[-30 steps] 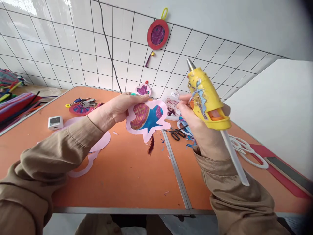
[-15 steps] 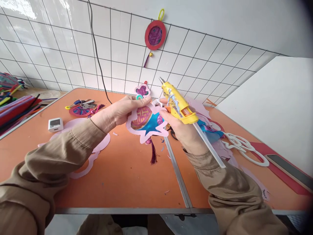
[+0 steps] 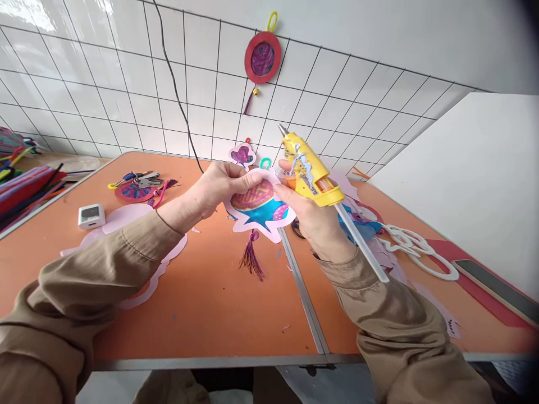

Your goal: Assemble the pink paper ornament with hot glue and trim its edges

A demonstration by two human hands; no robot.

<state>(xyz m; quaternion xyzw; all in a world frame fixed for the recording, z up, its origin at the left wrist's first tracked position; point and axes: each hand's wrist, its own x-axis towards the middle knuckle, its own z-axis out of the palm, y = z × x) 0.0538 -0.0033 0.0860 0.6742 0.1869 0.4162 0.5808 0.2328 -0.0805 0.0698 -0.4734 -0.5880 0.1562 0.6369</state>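
Observation:
My left hand (image 3: 221, 188) pinches the upper left edge of a pink-rimmed, cloud-shaped ornament (image 3: 256, 219) with pink and blue patterned fabric in its middle. A teal loop (image 3: 265, 163) stands at its top, and a dark purple tassel (image 3: 251, 261) hangs from its lower edge. Held in my right hand (image 3: 311, 219) is a yellow hot glue gun (image 3: 309, 171), its metal nozzle pointing up and to the left. A long clear glue stick (image 3: 362, 244) sticks out of its back. My right thumb and a finger also touch the ornament's right edge.
A round red ornament (image 3: 263, 58) and a small pink one (image 3: 242, 155) hang on the tiled wall. Keys (image 3: 147, 180) and a small white device (image 3: 91, 216) lie left. Paper scraps, a white coil (image 3: 415, 247) and a phone (image 3: 497, 286) lie right. A black cable (image 3: 179, 90) runs down the wall.
The ornament has turned in my hands, so its teal loop now points up at the top and the tassel hangs further left. The glue gun stays in my right hand.

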